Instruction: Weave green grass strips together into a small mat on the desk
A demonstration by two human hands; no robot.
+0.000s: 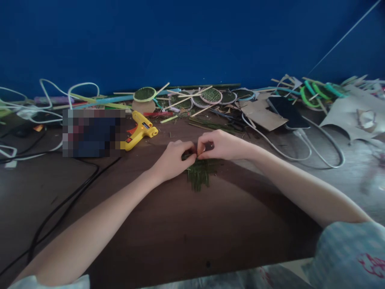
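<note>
Dark green flat strips, woven crosswise into a small mat (198,176), lie on the brown table in front of me. At the mat's far edge my left hand (177,158) is closed, thumb and fingers pinched together on the strips. My right hand (218,145) meets it there, its thumb and forefinger also pinched on the far ends of the strips. The fingertips of both hands nearly touch. Exactly which strip each one grips is too small to tell. Loose strip ends stick out at the near side of the mat.
A yellow glue gun (140,130) lies left of my hands, beside a blurred-out block. Round green woven pieces (211,95) and thin sticks line the blue wall. On the right are cardboard (261,114), a phone (288,112) and its white cable. Black cords (63,204) cross the left side.
</note>
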